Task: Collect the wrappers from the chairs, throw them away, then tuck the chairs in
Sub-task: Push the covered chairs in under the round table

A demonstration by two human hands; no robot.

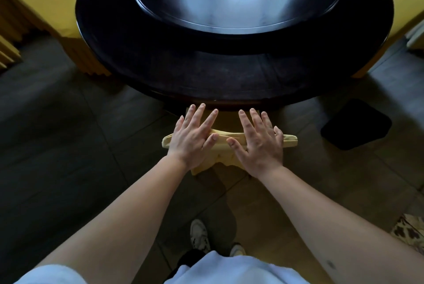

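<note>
A chair in a yellow cloth cover (226,140) stands right in front of me, its seat hidden beneath the edge of the round dark table (229,77). Only the top of its backrest shows. My left hand (192,136) lies flat on the left part of the backrest top, fingers straight and spread. My right hand (259,140) lies flat on the right part in the same way. No wrapper is visible anywhere.
A glossy lazy Susan (236,1) sits in the table's middle. Yellow-covered chairs stand at the far left (34,1) and far right (406,12). A black bin (355,124) rests on the tiled floor to the right. My shoes (199,234) are below.
</note>
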